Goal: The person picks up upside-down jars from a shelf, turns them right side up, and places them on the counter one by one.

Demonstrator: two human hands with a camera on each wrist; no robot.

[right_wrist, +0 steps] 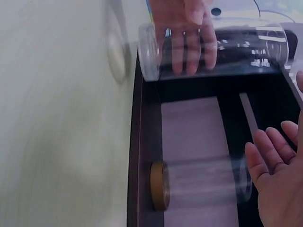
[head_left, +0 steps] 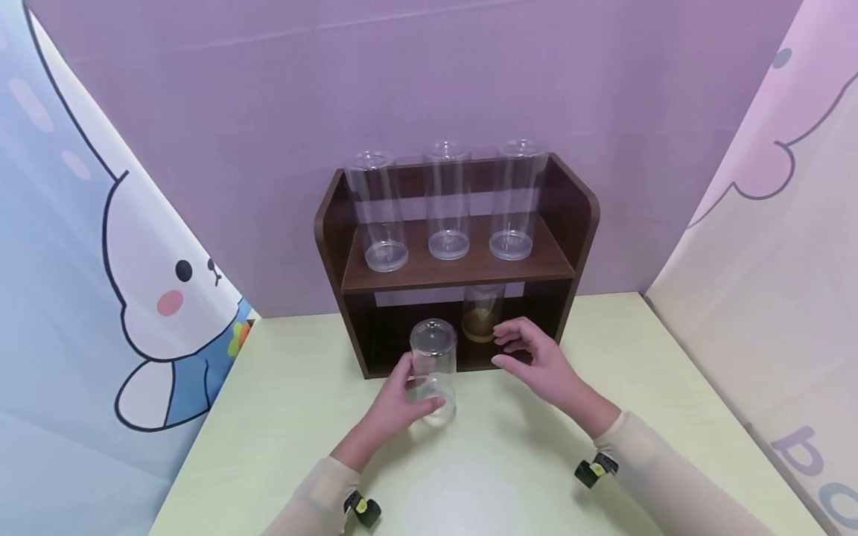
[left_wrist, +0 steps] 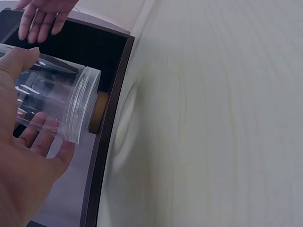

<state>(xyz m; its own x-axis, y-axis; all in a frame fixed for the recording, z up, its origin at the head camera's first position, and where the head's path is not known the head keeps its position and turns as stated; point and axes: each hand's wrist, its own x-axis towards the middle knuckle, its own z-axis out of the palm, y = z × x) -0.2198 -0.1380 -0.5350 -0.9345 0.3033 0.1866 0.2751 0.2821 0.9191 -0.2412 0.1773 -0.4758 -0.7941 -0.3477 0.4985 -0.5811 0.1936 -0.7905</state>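
Note:
My left hand (head_left: pixel 392 408) grips a tall clear jar (head_left: pixel 433 365), fingers and thumb around its side, in front of the small brown shelf (head_left: pixel 462 278). The jar stands on end, and the left wrist view shows a thick clear ribbed end (left_wrist: pixel 85 106) facing the table. Inside the lower compartment stands another clear jar (head_left: pixel 484 299), its tan lid (right_wrist: pixel 159 186) at the bottom. Close to that jar is my right hand (head_left: pixel 543 366), fingers loosely bent and thumb apart, holding nothing.
Three tall clear jars stand in a row on the upper shelf board: left (head_left: pixel 382 212), middle (head_left: pixel 447 197) and right (head_left: pixel 516 195). The shelf rests on a pale table (head_left: pixel 281 417) against a purple cloth backdrop (head_left: pixel 234 149). Printed curtains hang at both sides.

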